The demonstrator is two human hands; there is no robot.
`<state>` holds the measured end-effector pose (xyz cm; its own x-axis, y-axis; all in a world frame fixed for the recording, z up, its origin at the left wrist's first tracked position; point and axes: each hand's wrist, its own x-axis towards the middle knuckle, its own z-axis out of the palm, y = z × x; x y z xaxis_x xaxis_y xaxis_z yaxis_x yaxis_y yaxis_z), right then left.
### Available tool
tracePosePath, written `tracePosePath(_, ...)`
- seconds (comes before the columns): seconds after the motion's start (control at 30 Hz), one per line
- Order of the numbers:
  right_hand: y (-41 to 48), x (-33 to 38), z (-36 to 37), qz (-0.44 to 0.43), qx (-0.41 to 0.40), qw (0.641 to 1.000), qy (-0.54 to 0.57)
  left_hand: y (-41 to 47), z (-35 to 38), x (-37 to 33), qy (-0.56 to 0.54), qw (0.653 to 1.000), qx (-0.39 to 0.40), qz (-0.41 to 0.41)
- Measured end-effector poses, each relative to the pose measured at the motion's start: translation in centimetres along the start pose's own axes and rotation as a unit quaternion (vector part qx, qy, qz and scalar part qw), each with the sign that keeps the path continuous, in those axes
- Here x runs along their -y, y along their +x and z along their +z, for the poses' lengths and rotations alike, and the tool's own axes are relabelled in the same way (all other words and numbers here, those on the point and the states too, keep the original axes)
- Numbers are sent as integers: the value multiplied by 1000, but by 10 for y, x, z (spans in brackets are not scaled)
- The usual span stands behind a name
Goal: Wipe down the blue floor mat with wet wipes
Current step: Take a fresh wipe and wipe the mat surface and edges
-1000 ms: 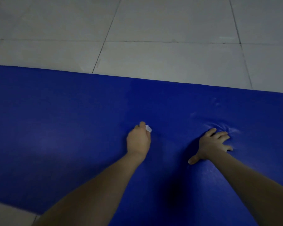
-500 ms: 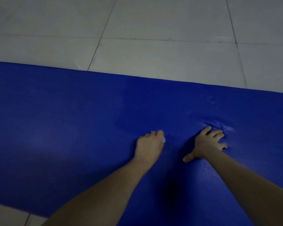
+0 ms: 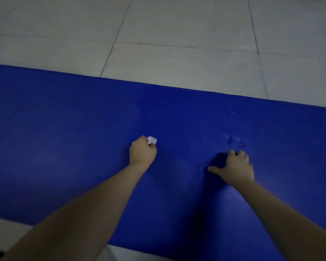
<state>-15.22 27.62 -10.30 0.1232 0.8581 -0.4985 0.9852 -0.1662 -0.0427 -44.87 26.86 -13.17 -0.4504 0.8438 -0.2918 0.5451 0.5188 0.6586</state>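
Tiled floor [image 3: 177,25] is carrying a blue mat [image 3: 64,147] stretching left to right.
The right hand [image 3: 235,168] is pressing the mat right of centre, thumb spread, bent fingers [image 3: 241,153] holding nothing; the left hand [image 3: 143,153], well apart, is gripping a small white wipe [image 3: 152,140] against the mat.

Indoor room, hard-floored; the exact type (home, gym, studio) cannot be told. Large pale grey floor tiles [image 3: 177,68] are seen from 10 to 2 o'clock, split by thin dark grout lines [image 3: 122,25] in a square grid. A blue floor mat [image 3: 64,147] is laid flat on the tiles, spread from 9 to 3 o'clock, soft enough to be dented. More tile is seen past its near edge at 7 o'clock. The scene is dimly lit.
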Motion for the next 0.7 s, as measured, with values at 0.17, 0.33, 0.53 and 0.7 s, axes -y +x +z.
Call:
tracePosePath(0.17, -44, -4, 12, 17, 207, 978, -39, -53, 47, -44, 18, 989, 134, 63)
tracePosePath(0.33, -49, 0, 14, -36, 199, 970, -133, -81, 93, -49, 153, 947, 142, 244)
tracePosePath(0.53, -38, 4, 9, -24, 226, 962, -149, -52, 53, -19, 345, 882, 71, 312)
tracePosePath(0.7, -35, 12, 6, -13, 224, 965, -137, -6, -13, 22, 405, 896, 56, 171)
